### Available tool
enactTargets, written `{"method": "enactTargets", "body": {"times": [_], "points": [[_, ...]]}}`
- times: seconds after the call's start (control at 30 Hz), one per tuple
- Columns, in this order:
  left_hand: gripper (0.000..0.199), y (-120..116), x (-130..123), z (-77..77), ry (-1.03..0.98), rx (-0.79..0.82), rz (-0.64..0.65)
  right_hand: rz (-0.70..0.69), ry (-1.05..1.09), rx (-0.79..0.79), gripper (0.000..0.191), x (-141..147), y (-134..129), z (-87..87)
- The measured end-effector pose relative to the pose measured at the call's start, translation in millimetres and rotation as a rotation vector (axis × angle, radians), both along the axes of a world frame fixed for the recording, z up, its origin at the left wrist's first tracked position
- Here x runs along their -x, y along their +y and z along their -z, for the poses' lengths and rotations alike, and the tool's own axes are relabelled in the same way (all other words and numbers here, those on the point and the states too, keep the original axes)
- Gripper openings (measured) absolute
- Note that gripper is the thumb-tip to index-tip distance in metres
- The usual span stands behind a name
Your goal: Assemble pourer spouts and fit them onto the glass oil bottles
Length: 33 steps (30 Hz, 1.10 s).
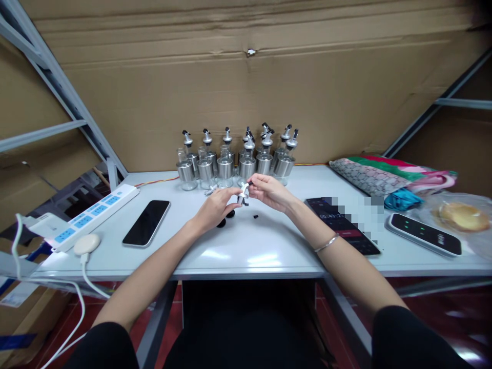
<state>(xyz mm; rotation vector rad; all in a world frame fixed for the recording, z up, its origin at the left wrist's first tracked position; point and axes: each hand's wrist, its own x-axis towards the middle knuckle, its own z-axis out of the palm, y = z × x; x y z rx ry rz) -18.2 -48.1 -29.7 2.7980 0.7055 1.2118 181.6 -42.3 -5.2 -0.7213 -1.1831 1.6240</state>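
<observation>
Above the middle of the table, my left hand grips a silver pourer spout between thumb and fingers. My right hand pinches a small black cap at the tip of that spout. Whether the cap is fully seated is too small to tell. Behind my hands stand two rows of glass bottles with steel sleeves. Three front ones at the left, such as this open-necked bottle, have no spout; others, like this bottle, carry silver spouts with black tips. Black round pieces lie below my left hand.
A small black piece lies on the white table. To the left are a phone, a power strip and a round white charger. A tablet-like device, a white-edged device and a patterned bag are at the right.
</observation>
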Motion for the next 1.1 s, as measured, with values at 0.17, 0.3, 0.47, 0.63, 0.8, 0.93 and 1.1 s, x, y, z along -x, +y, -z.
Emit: {"method": "enactTargets", "body": {"times": [0.17, 0.3, 0.47, 0.63, 0.8, 0.93, 1.1], "points": [[0.030, -1.9, -1.0, -1.2, -0.022, 0.015, 0.037, -0.101, 0.057, 0.056, 0.031, -0.4, -1.3, 1.2], [0.031, 1.5, 1.3, -0.1, -0.042, 0.066, 0.059, -0.174, 0.051, 0.100, 0.033, -0.2, -3.6, 1.0], [0.045, 10.8, 6.7, 1.6, -0.029, 0.198, 0.095, -0.202, 0.024, 0.048, 0.027, 1.7, -5.2, 0.8], [0.039, 12.5, 14.9, -5.3, 0.115, 0.312, 0.010, -0.091, -0.010, -0.052, 0.024, 2.0, -2.6, -0.6], [0.015, 13.0, 19.3, -3.9, 0.343, 0.335, 0.033, 0.051, 0.028, -0.071, 0.027, -2.2, 3.7, -1.4], [0.013, 14.0, 14.6, -5.5, 0.078, 0.545, 0.024, 0.116, 0.020, -0.098, 0.028, -4.8, 5.2, -3.2], [0.027, 11.8, 4.5, -12.4, -0.567, 0.966, 0.071, 0.157, 0.040, -0.164, 0.028, -2.5, 2.1, -6.6]]}}
